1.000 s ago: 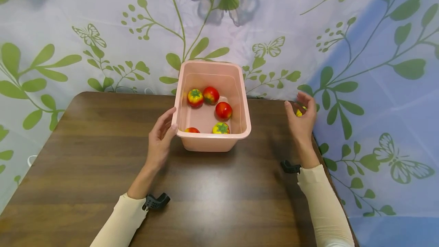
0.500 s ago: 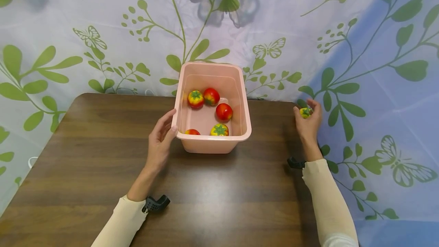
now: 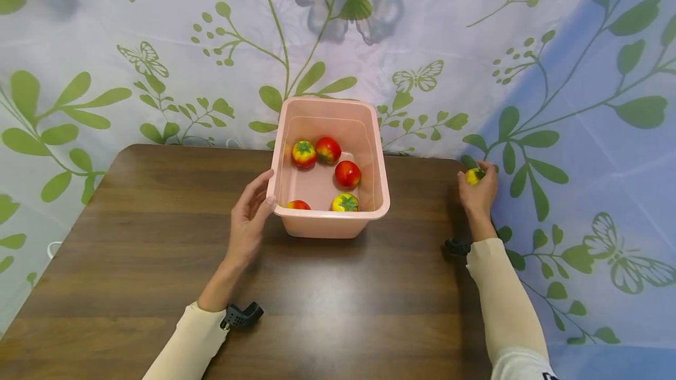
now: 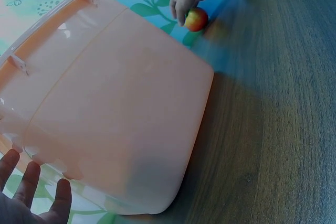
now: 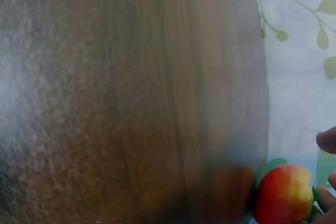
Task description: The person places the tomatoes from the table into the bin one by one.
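Note:
A pink plastic tub (image 3: 331,214) stands on the table, with several red-and-yellow tomatoes in it, one of them a red tomato (image 3: 347,175). My left hand (image 3: 247,224) touches the tub's left rim; in the left wrist view its spread fingers (image 4: 27,184) lie against the tub near the rim. At the table's far right corner my right hand (image 3: 480,197) holds another tomato (image 3: 473,177) between thumb and fingers. From the right wrist camera, that tomato (image 5: 283,195) shows red and yellow, with only the fingertips visible beside it.
The brown wooden table (image 3: 158,239) fills the lower view. A leaf-patterned cloth (image 3: 211,4) hangs behind it and along its right side, close to my right hand. A black wrist mount (image 3: 243,315) juts from the left wrist.
My right hand has moved slightly right at the corner, and its fingers have closed around the tomato, whose green top has turned to the right. The left hand and tub hold their place.

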